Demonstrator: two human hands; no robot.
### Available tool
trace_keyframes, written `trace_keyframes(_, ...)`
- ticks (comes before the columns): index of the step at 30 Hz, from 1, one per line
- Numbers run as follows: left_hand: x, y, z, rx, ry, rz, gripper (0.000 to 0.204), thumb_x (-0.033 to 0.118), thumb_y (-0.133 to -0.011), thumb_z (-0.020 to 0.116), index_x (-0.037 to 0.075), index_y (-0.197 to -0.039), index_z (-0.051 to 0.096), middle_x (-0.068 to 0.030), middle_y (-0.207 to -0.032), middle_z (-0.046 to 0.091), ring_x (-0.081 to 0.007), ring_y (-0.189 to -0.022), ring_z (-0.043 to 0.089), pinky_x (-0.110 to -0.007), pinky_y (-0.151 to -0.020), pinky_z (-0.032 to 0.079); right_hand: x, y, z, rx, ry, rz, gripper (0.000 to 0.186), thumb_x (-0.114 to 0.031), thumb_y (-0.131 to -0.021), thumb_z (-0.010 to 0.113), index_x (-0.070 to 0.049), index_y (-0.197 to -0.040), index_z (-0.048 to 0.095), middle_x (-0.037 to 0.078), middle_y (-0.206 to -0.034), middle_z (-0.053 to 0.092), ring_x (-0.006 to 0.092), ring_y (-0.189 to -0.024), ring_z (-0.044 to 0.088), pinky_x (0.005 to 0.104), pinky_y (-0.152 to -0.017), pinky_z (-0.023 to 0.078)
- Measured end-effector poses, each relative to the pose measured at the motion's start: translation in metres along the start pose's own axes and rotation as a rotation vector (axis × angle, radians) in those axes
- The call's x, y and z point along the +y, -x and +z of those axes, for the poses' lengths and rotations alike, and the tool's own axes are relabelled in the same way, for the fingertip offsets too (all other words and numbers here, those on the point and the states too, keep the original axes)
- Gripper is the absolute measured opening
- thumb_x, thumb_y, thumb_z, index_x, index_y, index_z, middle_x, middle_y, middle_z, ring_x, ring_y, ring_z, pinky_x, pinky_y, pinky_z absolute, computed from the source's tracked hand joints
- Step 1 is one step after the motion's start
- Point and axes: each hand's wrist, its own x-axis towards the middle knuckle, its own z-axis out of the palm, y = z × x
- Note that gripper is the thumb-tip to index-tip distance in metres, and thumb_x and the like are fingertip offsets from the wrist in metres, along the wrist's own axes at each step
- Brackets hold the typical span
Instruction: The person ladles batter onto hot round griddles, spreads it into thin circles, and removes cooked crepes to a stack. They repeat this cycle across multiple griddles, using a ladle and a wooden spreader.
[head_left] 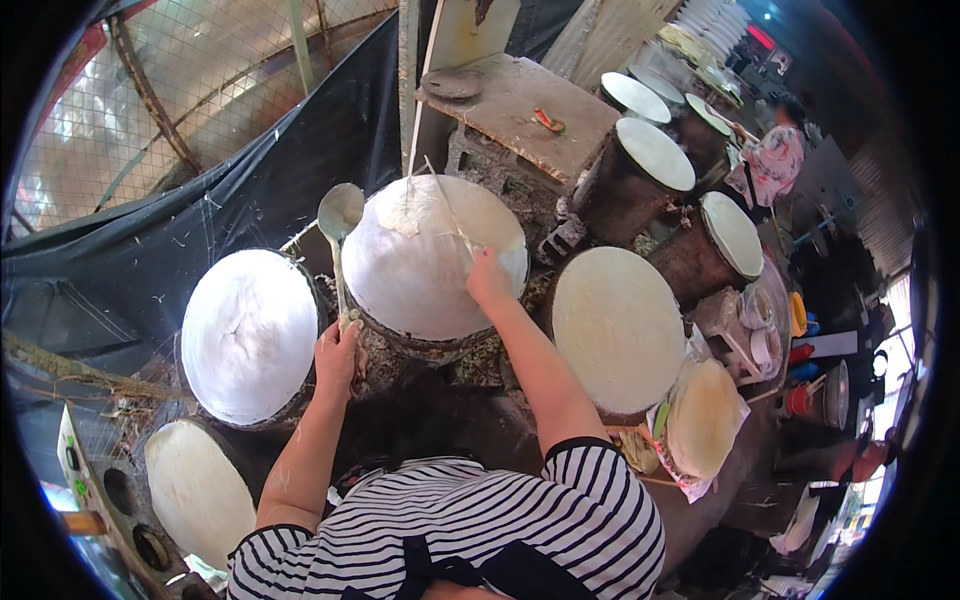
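My left hand [337,350] is closed round the long handle of a metal ladle [341,208], its bowl raised at the left edge of the middle round griddle [405,285]. My right hand [488,270] grips a thin stick [445,200] that slants across that griddle's right half. Pale batter [405,212] lies uneven over the upper part of the griddle. To the left sits another round griddle [248,330] with a silvery white surface. To the right is a griddle covered in a cream layer [615,330].
More drum griddles [648,152] run back to the right, where a person in a pink patterned top [772,165] stands. A board ledge [515,115] is behind. Stacked flatbreads [700,420] lie at right, a coated round [195,495] at lower left. Dark sheeting [110,305] lines the left.
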Motion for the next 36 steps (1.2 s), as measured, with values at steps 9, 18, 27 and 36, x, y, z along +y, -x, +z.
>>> trace_keyframes(9,-0.008,0.006,0.000,0.075,0.068,-0.020,0.021,0.024,-0.089,0.057,0.005,-0.095,0.054,-0.0001,-0.063,0.047,-0.0094,-0.038,0.043,-0.023,-0.032,0.035,0.054,0.021,0.020,-0.246,-0.302,-0.435,0.030,-0.011,-0.084,0.047,-0.006,-0.112,0.056,0.017,-0.112,0.051,0.0368,-0.097,0.055,0.0451,-0.082,0.045)
trace_keyframes(18,0.001,0.015,0.012,0.104,0.149,-0.019,0.018,0.022,-0.088,0.056,0.005,-0.091,0.053,0.0002,-0.063,0.046,-0.0099,-0.037,0.042,-0.024,-0.032,0.034,0.058,-0.051,0.008,-0.130,-0.053,-0.463,0.024,-0.009,-0.082,0.049,-0.005,-0.102,0.061,0.018,-0.095,0.055,0.0361,-0.089,0.055,0.0420,-0.075,0.045)
trace_keyframes(27,0.001,0.012,-0.001,0.170,0.170,-0.042,0.016,0.021,-0.088,0.057,0.005,-0.087,0.053,-0.0005,-0.062,0.046,-0.0101,-0.036,0.041,-0.025,-0.031,0.033,0.089,-0.066,-0.014,-0.316,-0.259,-0.426,0.023,-0.011,-0.080,0.050,-0.009,-0.098,0.064,0.019,-0.088,0.057,0.0323,-0.084,0.057,0.0386,-0.073,0.045)
trace_keyframes(36,0.006,0.025,-0.006,0.229,0.231,-0.067,0.020,0.025,-0.088,0.059,0.006,-0.090,0.054,-0.0005,-0.063,0.049,-0.0101,-0.036,0.043,-0.024,-0.030,0.034,0.077,-0.076,-0.063,-0.713,-0.368,-0.361,0.021,-0.014,-0.081,0.051,-0.006,-0.095,0.065,0.006,-0.072,0.060,0.0147,-0.064,0.055,0.0300,-0.061,0.045)
